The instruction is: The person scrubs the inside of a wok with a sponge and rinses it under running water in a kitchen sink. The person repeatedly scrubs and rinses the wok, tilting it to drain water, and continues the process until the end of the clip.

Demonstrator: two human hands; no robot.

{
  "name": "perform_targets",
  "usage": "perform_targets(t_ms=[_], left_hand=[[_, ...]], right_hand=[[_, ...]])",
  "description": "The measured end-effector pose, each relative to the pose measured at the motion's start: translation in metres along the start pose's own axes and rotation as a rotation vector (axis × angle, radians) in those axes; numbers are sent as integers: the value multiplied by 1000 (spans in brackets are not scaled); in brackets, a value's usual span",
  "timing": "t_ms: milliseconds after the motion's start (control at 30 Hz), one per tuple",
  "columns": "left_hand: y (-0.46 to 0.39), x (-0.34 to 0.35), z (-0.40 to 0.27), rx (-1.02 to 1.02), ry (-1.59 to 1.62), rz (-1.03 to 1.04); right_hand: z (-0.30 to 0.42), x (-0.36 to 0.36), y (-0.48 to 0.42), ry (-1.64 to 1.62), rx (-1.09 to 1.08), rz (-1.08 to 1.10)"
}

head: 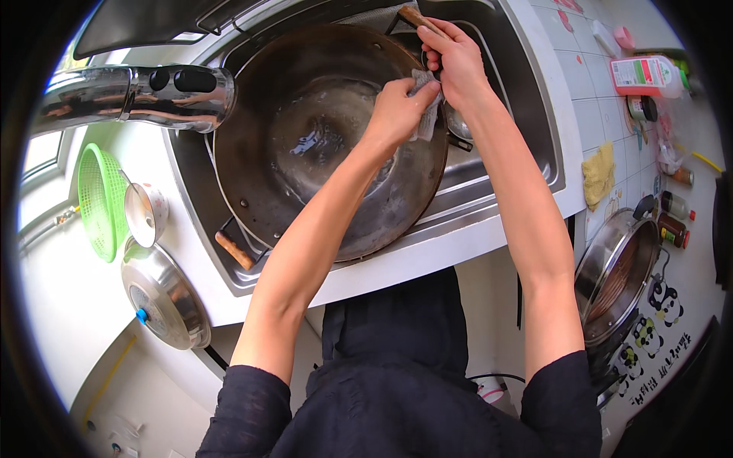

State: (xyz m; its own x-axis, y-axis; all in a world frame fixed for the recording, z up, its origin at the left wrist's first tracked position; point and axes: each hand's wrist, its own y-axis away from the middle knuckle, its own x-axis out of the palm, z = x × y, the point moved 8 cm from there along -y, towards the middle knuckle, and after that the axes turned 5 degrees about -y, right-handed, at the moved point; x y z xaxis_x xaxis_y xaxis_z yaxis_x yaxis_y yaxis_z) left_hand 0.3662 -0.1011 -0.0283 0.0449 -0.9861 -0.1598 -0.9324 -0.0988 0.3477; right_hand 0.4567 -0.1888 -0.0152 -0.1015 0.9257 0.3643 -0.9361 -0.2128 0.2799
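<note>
A large dark metal wok (257, 177) sits in the stainless steel sink (532, 126), with a shallow pool of water in its bottom. My left hand (401, 109) presses a grey wet cloth (425, 120) against the wok's right wall, near the rim. Just above it, my right hand (455, 63) grips the wok's wooden handle (415, 16) at the upper right. The other wooden handle (233, 250) points to the lower left, over the sink's corner. Part of the wok's near side is hidden behind my left forearm.
A chrome faucet (172, 91) reaches over the wok from the left. On the left counter stand a green plastic basket (97, 200), a white bowl (143, 214) and a steel lid (166, 292). A yellow cloth (598, 174), a steel pot (618, 275) and several bottles lie to the right.
</note>
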Motion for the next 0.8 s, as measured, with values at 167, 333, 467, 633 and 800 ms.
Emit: perform_targets(t_ms=[167,333,467,633,800], left_hand=[[21,24,10,-39,-169,95],[73,31,0,-37,-425,225],[119,29,5,-47,-764,336],[88,38,-11,142,-726,216],[11,20,-33,155,-585,-85]], right_hand=[[-5,-4,-5,12,-2,22],[-9,-7,-7,19,33,9],[-4,-3,-5,35,3,33],[-6,-3,-3,15,0,13],[-10,-9,-6,-33,-33,-27]])
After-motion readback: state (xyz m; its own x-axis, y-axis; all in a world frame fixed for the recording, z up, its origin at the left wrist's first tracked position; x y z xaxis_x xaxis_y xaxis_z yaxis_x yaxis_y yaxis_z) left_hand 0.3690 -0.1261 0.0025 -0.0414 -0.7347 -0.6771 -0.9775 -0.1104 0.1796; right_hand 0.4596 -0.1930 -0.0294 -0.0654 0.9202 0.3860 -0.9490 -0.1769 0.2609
